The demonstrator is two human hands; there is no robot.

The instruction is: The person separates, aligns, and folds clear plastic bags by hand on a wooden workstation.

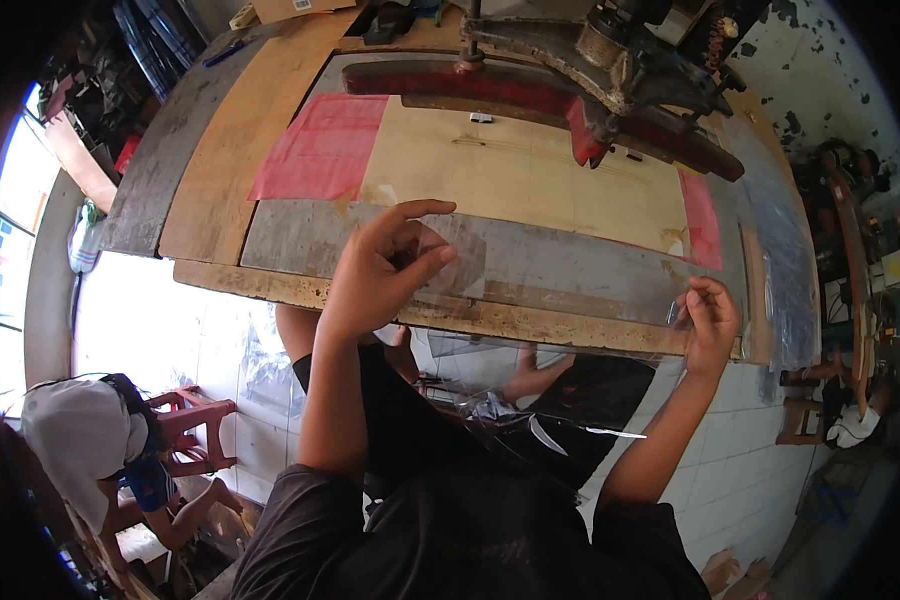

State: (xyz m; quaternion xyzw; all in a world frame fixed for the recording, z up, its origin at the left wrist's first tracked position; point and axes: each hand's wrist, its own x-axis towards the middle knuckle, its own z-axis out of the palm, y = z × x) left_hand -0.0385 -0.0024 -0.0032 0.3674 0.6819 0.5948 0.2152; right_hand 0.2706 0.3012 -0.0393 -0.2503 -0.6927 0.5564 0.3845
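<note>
Hovering over the near edge of the tabletop point(305, 240), the left hand point(385, 265) curls its fingers, thumb and forefinger parted; clear film point(467, 272) lies just beside its fingertips, though whether they grip it I cannot tell; well apart to its right, the right hand point(708, 322) pinches a glinting clear piece point(673, 313) between closed fingertips; beyond both hands lies a yellow sheet point(530, 165) with pink ends point(325, 150), partly under a red metal bar point(450, 82); below, between the forearms, crumpled clear plastic point(490, 410) shows over the lap.
</note>
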